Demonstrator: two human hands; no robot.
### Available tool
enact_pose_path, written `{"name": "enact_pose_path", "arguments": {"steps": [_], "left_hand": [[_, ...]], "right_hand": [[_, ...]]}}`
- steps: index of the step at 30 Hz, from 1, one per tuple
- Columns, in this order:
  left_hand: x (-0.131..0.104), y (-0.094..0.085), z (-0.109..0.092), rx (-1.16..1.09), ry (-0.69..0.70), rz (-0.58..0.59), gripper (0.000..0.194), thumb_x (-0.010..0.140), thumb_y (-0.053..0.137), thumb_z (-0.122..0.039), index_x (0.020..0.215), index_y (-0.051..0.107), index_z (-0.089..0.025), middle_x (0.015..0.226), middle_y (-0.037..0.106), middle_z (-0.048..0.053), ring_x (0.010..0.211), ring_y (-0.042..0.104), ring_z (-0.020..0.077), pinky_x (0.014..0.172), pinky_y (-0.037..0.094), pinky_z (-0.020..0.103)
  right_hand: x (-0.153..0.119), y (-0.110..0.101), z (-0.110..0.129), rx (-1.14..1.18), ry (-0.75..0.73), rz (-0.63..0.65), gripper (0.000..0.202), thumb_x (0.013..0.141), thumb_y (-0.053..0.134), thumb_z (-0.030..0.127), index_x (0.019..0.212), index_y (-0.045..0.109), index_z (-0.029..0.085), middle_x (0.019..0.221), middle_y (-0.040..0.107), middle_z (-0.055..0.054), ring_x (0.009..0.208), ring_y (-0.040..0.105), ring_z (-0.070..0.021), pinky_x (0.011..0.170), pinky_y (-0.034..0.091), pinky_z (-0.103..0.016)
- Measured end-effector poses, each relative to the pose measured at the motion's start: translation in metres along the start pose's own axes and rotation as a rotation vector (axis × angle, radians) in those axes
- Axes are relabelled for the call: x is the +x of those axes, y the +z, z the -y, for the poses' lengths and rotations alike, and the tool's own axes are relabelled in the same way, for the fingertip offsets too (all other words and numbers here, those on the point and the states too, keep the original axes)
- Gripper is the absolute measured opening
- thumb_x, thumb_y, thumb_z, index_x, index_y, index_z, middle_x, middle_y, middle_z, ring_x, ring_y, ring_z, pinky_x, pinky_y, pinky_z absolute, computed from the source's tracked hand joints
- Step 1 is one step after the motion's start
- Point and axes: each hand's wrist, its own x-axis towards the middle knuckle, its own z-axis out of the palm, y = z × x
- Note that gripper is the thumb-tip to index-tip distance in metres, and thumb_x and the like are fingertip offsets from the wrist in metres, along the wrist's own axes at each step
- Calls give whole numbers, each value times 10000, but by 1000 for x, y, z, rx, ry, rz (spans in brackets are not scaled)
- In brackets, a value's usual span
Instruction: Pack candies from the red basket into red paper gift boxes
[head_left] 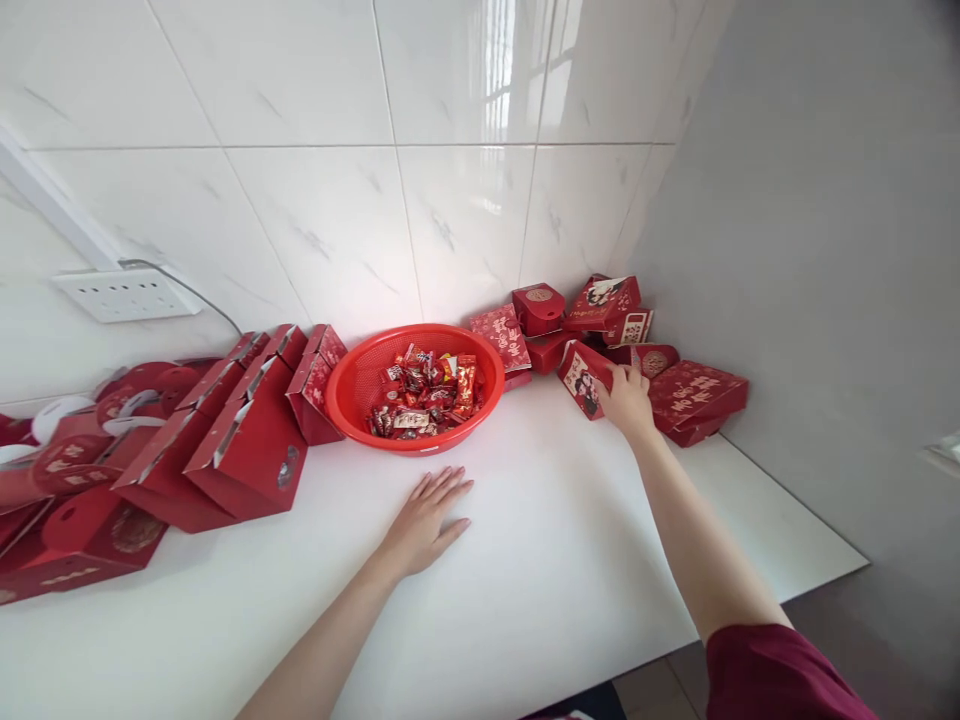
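My right hand [628,398] is closed on a red candy box [582,384] with a printed couple on its side, at the edge of a pile of similar boxes. My left hand [431,522] lies flat on the white tabletop [517,560], fingers stretched out, holding nothing. Just beyond its fingertips stands a red plastic basket [341,385] with wrapped candies [431,390] inside. Past my right wrist, another red box [697,395] with gold lettering lies on its side.
At the left, several red boxes [251,450] stand in a row, with flatter, round-flapped ones [97,525] beside them. More boxes [540,310] are heaped against the tiled wall [315,220]. A socket strip [127,297] with a cable is on the wall. A grey panel [810,300] bounds the right side.
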Motion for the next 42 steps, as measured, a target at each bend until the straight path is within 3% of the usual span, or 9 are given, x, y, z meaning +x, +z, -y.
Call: {"name": "enact_pose_path", "arguments": {"steps": [7, 12, 17, 20, 26, 30, 34, 38, 42], "left_hand": [[-5, 4, -3, -28, 18, -89, 494, 967, 492, -393, 1446, 418, -298, 1537, 385, 48, 1433, 332, 253, 1191, 247, 506], [-14, -10, -20, -153, 64, -354, 534, 941, 521, -298, 1452, 375, -242, 1532, 358, 120, 1402, 367, 274, 1141, 347, 477], [-27, -21, -27, -356, 224, -735, 672, 874, 558, -292, 1479, 299, -154, 1503, 340, 218, 1395, 337, 369, 1080, 367, 587], [-35, -23, -17, -358, 241, -839, 606, 833, 599, -211, 1408, 412, -187, 1401, 471, 192, 1296, 469, 337, 1007, 453, 540], [-39, -36, -18, -762, -84, -843, 259, 785, 705, -288, 1013, 664, -171, 993, 688, 82, 902, 655, 227, 812, 517, 342], [-32, -38, -29, -925, -265, -837, 312, 898, 579, -367, 670, 550, -157, 590, 546, -14, 520, 527, 120, 505, 402, 226], [-30, -38, -29, -1051, -362, -857, 340, 924, 518, -403, 676, 462, -177, 551, 486, -35, 469, 489, 113, 458, 379, 214], [-30, -40, -33, -1085, -359, -886, 145, 881, 582, -337, 922, 552, -202, 757, 595, -18, 613, 570, 126, 556, 455, 216], [-29, -43, -37, -935, -252, -912, 179, 902, 568, -304, 1060, 563, -220, 989, 630, 35, 900, 615, 169, 791, 499, 265]], "right_hand": [[-65, -27, 12, 338, 74, 28, 780, 691, 704, 390, 1390, 421, 194, 1276, 498, -163, 1146, 548, -341, 1000, 433, -507], [-139, -37, 59, 965, -7, -30, 662, 906, 533, 442, 1481, 248, 280, 1465, 402, -133, 1297, 481, -299, 1028, 443, -493], [-207, -4, 94, 1031, -259, 531, 692, 920, 565, 415, 1505, 215, 296, 1530, 348, -119, 1369, 412, -288, 1058, 434, -495], [-219, 13, 102, 916, -405, 748, 698, 855, 671, 396, 1453, 342, 251, 1456, 466, -137, 1294, 498, -303, 1056, 435, -499], [-211, 25, 113, 677, -605, 754, 666, 813, 714, 403, 1398, 433, 256, 1389, 548, -117, 1236, 541, -316, 1047, 415, -506], [-206, 32, 126, 664, -685, 768, 675, 817, 705, 423, 1402, 415, 249, 1358, 573, -112, 1208, 563, -303, 1036, 422, -478], [-210, 39, 135, 661, -774, 700, 785, 813, 700, 445, 1460, 312, 228, 1368, 549, -139, 1214, 558, -305, 1023, 442, -475], [-218, 42, 139, 730, -877, 229, 868, 850, 648, 354, 1529, 124, 220, 1512, 339, -195, 1347, 425, -325, 1056, 409, -531], [-217, 32, 156, 673, -971, -95, 613, 857, 597, 223, 1424, 365, 243, 1326, 563, -132, 1316, 464, -304, 1100, 321, -587]]}}
